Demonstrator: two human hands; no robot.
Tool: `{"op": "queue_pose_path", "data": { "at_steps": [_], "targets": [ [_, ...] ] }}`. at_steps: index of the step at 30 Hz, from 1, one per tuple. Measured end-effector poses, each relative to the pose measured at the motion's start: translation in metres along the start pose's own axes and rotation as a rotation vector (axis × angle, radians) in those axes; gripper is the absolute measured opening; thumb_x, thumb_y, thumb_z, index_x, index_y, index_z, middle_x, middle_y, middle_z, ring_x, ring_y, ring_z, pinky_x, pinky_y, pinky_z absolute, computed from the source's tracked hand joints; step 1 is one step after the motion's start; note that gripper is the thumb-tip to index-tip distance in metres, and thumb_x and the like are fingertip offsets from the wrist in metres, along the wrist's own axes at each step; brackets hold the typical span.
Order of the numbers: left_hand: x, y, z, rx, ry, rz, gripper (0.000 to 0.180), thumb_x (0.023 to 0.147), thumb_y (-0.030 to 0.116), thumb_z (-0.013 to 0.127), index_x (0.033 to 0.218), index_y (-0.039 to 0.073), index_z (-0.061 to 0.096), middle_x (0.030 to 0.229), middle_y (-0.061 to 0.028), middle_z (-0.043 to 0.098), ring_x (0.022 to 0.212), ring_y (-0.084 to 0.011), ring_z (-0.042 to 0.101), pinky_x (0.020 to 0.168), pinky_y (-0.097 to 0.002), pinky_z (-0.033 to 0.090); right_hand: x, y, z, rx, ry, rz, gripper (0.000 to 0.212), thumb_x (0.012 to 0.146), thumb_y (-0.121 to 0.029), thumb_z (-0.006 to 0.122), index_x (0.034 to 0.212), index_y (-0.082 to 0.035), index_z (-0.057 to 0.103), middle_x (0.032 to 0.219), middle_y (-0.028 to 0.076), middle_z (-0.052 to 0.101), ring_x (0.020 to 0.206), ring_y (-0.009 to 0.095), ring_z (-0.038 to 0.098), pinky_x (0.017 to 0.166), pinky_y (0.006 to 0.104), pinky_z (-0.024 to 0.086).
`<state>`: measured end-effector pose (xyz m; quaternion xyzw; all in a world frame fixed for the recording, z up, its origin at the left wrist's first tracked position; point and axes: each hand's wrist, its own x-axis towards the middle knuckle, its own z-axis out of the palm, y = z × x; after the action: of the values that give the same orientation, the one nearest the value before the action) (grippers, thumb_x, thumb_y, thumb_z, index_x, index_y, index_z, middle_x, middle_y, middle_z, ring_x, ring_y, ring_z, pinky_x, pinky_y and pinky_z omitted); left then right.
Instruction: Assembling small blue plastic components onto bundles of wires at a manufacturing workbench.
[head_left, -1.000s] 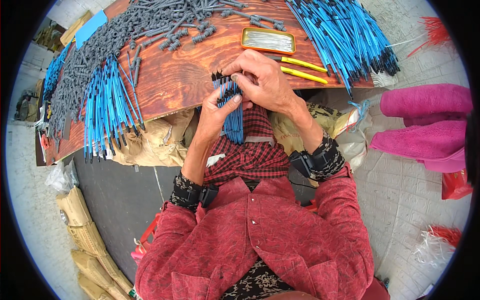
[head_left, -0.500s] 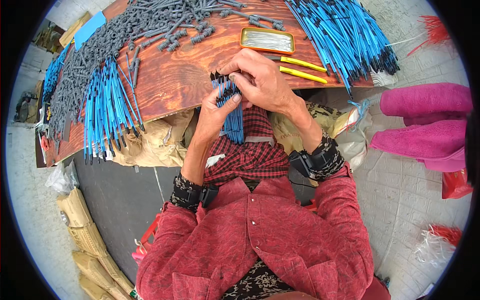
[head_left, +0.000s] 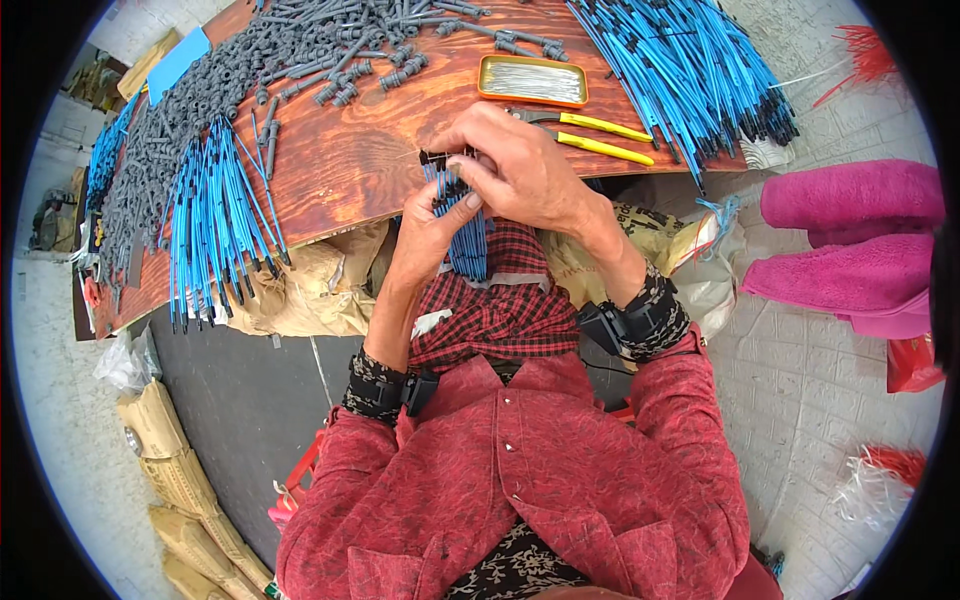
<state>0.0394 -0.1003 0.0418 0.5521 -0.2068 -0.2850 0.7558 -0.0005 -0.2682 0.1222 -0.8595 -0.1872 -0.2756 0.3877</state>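
Note:
My left hand [head_left: 425,232] is wrapped round a bundle of thin blue tubes [head_left: 468,250] with black ends, held upright just off the table's front edge. Its thumb presses across the black fittings partway along the bundle. Over the top, my right hand [head_left: 525,170] is bent with thumb and index finger closed at the black ends. A thin wire [head_left: 410,155] crosses these ends and sticks out to the left; its other end is hidden by the right fingers. Just beyond the right hand lie yellow-handled pliers [head_left: 605,140] and a tray of straight wires [head_left: 533,62].
Grey plastic fittings [head_left: 200,105] are heaped on the wooden table [head_left: 340,170]. Blue tubes with black ends lie in piles at left [head_left: 212,220] and right [head_left: 690,80], overhanging the edge. Sacks [head_left: 310,285] stand beneath. Pink towelling [head_left: 850,235] is at far right.
My right hand has shifted slightly left and lower over the bundle's top. The black ends now sit closer together, and a thin wire shows across them. My left hand keeps its hold.

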Motion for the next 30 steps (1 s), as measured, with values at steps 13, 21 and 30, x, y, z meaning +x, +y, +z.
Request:
{"op": "queue_pose_path", "data": {
  "at_steps": [13,21,30],
  "targets": [
    [0.001,0.003,0.003,-0.095,-0.062,-0.038,0.032,0.097,0.012,0.067,0.124,-0.004,0.062,0.106,-0.0177,0.074,0.095,-0.0235,0.072,0.087,-0.0362,0.059,-0.012,0.001,-0.006,-0.053,0.158,0.122,0.009,0.085,-0.007,0.069,0.094,-0.004,0.068,0.087,0.010,0.063,0.075,0.025,0.067,0.065,0.0358,0.053],
    [-0.001,-0.004,-0.008,-0.146,-0.131,0.028,0.031,0.097,0.012,0.067,0.121,-0.006,0.062,0.106,-0.0218,0.073,0.096,-0.0274,0.073,0.085,-0.0393,0.061,-0.041,0.002,-0.008,0.273,0.301,0.360,0.019,0.092,-0.011,0.069,0.108,-0.002,0.067,0.095,0.003,0.067,0.083,0.011,0.067,0.072,0.0268,0.053],
    [-0.033,0.014,-0.016,-0.221,-0.245,0.097,0.025,0.095,0.013,0.068,0.117,0.002,0.063,0.105,-0.0261,0.071,0.091,-0.0340,0.071,0.084,-0.0471,0.060,-0.068,0.007,0.047,0.852,0.030,0.409,0.064,0.107,-0.053,0.038,0.133,0.002,0.058,0.119,0.011,0.066,0.114,0.019,0.061,0.100,0.0324,0.046]
  ]
}}
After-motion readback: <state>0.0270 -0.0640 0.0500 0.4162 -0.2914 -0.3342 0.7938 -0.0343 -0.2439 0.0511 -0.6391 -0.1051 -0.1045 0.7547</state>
